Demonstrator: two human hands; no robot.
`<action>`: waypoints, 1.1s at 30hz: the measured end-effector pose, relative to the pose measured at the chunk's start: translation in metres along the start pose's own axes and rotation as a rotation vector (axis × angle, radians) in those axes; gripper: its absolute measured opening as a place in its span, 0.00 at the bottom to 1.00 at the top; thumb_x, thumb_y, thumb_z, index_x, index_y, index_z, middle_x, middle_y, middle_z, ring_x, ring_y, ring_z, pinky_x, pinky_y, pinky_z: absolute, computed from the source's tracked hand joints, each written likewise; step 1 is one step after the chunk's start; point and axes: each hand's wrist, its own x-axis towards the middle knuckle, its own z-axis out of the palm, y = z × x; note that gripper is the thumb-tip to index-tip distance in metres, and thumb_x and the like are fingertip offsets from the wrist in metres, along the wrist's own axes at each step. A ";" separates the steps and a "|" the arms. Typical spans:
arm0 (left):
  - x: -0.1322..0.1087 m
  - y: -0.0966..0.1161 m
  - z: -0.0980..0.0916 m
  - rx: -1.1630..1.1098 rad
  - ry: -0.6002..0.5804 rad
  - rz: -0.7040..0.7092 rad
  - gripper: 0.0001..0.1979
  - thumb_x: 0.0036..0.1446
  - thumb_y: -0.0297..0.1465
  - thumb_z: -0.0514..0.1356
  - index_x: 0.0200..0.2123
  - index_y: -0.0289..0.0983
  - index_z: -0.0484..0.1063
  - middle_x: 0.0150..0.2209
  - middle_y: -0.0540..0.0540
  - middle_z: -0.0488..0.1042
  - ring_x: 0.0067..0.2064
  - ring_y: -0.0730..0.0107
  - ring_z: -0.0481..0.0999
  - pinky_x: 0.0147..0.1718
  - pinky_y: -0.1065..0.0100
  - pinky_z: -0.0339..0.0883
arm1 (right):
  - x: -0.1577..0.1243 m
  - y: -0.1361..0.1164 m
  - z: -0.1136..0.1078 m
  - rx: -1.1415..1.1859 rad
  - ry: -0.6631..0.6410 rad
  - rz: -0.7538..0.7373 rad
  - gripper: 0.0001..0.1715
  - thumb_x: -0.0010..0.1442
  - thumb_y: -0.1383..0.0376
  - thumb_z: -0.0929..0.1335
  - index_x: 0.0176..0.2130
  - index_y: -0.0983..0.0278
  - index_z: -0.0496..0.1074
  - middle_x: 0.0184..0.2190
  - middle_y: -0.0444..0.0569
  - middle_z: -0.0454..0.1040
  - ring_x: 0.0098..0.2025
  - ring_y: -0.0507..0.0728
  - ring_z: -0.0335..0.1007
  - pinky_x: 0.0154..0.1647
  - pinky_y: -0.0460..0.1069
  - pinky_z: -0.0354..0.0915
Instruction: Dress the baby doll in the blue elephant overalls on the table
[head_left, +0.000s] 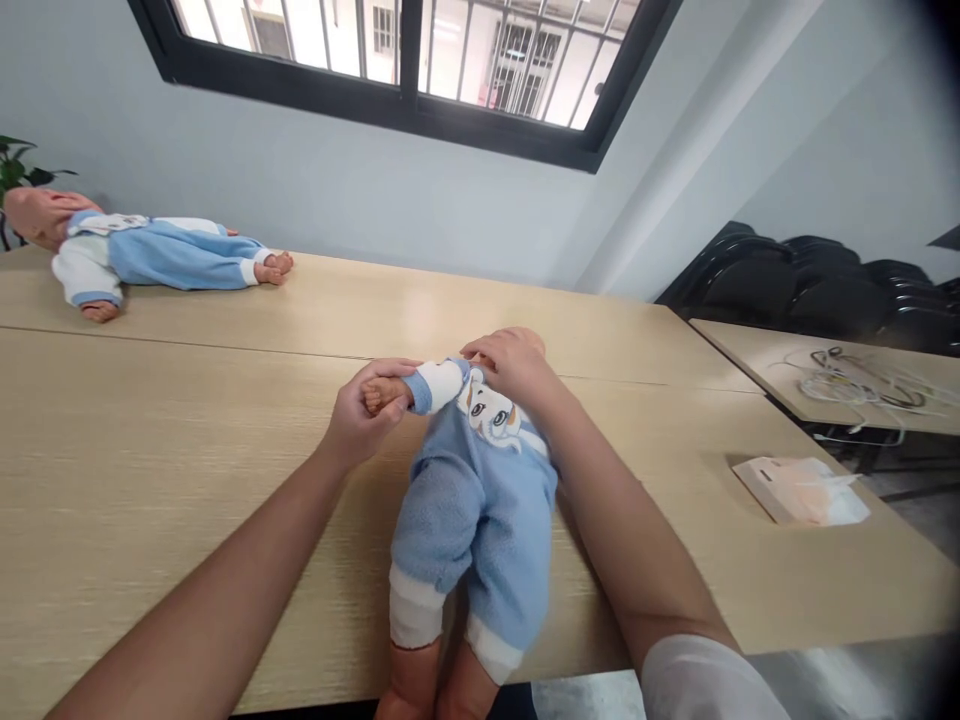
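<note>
A baby doll (480,500) in a blue and white outfit with an animal face on the chest lies on its back on the table, feet toward me. My left hand (369,408) is closed around the doll's forearm near its small hand, holding that arm out to the left. Across the doll's neck and collar rests my right hand (510,365), which covers most of its face. The fingers of that hand curl at the collar by the shoulder; whether they pinch the cloth is hidden.
A second doll (176,252) in similar clothes lies at the far left. On the right of the wooden table (225,500) sits an opened tissue pack (802,490). Tangled cables (862,385) lie on another table, with stacked black chairs (810,280) behind.
</note>
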 end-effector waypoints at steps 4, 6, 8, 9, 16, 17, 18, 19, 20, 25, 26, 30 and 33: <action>0.003 0.003 -0.005 0.000 -0.107 -0.037 0.15 0.55 0.33 0.64 0.46 0.36 0.75 0.53 0.35 0.81 0.58 0.52 0.79 0.58 0.52 0.74 | 0.002 -0.006 0.004 0.096 -0.015 -0.076 0.15 0.65 0.70 0.69 0.49 0.59 0.80 0.48 0.49 0.84 0.51 0.62 0.77 0.54 0.56 0.63; 0.007 0.005 -0.015 0.007 -0.162 -0.094 0.16 0.56 0.36 0.65 0.46 0.36 0.74 0.55 0.34 0.80 0.60 0.50 0.77 0.58 0.51 0.73 | 0.002 -0.009 0.003 0.127 -0.009 -0.125 0.14 0.66 0.70 0.68 0.48 0.60 0.80 0.48 0.50 0.84 0.50 0.62 0.77 0.52 0.55 0.64; 0.011 0.009 -0.027 -0.009 -0.247 -0.175 0.17 0.59 0.42 0.64 0.45 0.36 0.75 0.58 0.33 0.78 0.61 0.49 0.76 0.58 0.52 0.73 | 0.003 -0.012 0.002 0.125 0.003 -0.160 0.14 0.66 0.71 0.68 0.47 0.60 0.81 0.47 0.51 0.83 0.49 0.61 0.77 0.51 0.55 0.65; 0.013 0.012 -0.033 -0.025 -0.299 -0.226 0.19 0.61 0.46 0.62 0.44 0.37 0.76 0.59 0.34 0.77 0.61 0.50 0.76 0.57 0.53 0.74 | 0.003 -0.014 0.002 0.116 0.007 -0.167 0.13 0.67 0.71 0.67 0.46 0.60 0.81 0.47 0.51 0.83 0.48 0.61 0.77 0.50 0.55 0.64; 0.022 0.031 -0.021 0.205 -0.440 -0.707 0.25 0.65 0.55 0.56 0.46 0.39 0.71 0.35 0.44 0.79 0.30 0.67 0.78 0.25 0.70 0.72 | 0.004 -0.019 0.005 0.100 -0.003 -0.098 0.12 0.64 0.74 0.69 0.43 0.62 0.80 0.44 0.51 0.84 0.46 0.61 0.77 0.50 0.54 0.65; 0.024 0.032 -0.012 0.271 -0.448 -0.752 0.25 0.64 0.54 0.57 0.48 0.39 0.70 0.32 0.46 0.77 0.25 0.69 0.74 0.20 0.72 0.67 | 0.005 -0.021 0.005 0.094 -0.012 -0.083 0.11 0.64 0.73 0.70 0.44 0.62 0.80 0.44 0.51 0.84 0.46 0.61 0.77 0.50 0.54 0.65; 0.026 0.033 -0.004 0.327 -0.462 -0.778 0.24 0.63 0.53 0.58 0.49 0.38 0.69 0.30 0.48 0.76 0.22 0.71 0.72 0.18 0.73 0.63 | 0.006 -0.022 0.005 0.086 -0.023 -0.064 0.10 0.64 0.72 0.70 0.44 0.62 0.80 0.44 0.51 0.84 0.46 0.61 0.78 0.50 0.54 0.65; 0.029 0.034 0.003 0.369 -0.478 -0.791 0.23 0.63 0.50 0.58 0.48 0.38 0.70 0.28 0.48 0.75 0.20 0.72 0.70 0.16 0.73 0.61 | 0.008 -0.024 0.005 0.076 -0.036 -0.045 0.10 0.64 0.72 0.71 0.44 0.62 0.81 0.44 0.51 0.85 0.46 0.61 0.78 0.50 0.54 0.65; 0.032 0.035 0.008 0.405 -0.499 -0.790 0.20 0.61 0.48 0.59 0.46 0.38 0.71 0.27 0.49 0.74 0.19 0.73 0.68 0.15 0.73 0.60 | 0.009 -0.026 0.004 0.066 -0.053 -0.032 0.10 0.64 0.72 0.71 0.44 0.62 0.81 0.44 0.51 0.85 0.46 0.61 0.78 0.49 0.54 0.65; 0.050 0.047 0.011 0.543 -0.627 -0.693 0.16 0.55 0.40 0.60 0.44 0.40 0.73 0.26 0.50 0.73 0.13 0.72 0.62 0.11 0.69 0.54 | 0.028 -0.032 -0.009 0.094 -0.153 -0.152 0.16 0.67 0.72 0.68 0.51 0.61 0.80 0.49 0.51 0.84 0.49 0.61 0.78 0.50 0.53 0.66; 0.053 0.050 0.009 0.560 -0.647 -0.667 0.16 0.54 0.40 0.60 0.45 0.40 0.73 0.27 0.49 0.73 0.14 0.72 0.62 0.11 0.69 0.53 | 0.033 -0.033 -0.011 0.100 -0.176 -0.200 0.16 0.67 0.72 0.68 0.51 0.61 0.80 0.49 0.51 0.83 0.49 0.60 0.77 0.51 0.53 0.65; 0.060 0.065 0.009 0.571 -0.679 -0.555 0.10 0.53 0.36 0.60 0.39 0.40 0.72 0.28 0.49 0.74 0.17 0.73 0.62 0.14 0.71 0.53 | 0.054 -0.031 -0.015 -0.061 -0.250 -0.321 0.13 0.63 0.75 0.69 0.42 0.61 0.81 0.42 0.50 0.84 0.43 0.58 0.77 0.51 0.53 0.62; 0.063 0.073 0.006 0.581 -0.703 -0.505 0.06 0.53 0.34 0.59 0.35 0.40 0.71 0.27 0.49 0.73 0.18 0.75 0.61 0.14 0.72 0.51 | 0.057 -0.023 -0.014 -0.277 -0.244 -0.292 0.11 0.61 0.76 0.70 0.35 0.61 0.79 0.35 0.51 0.83 0.40 0.58 0.75 0.52 0.53 0.60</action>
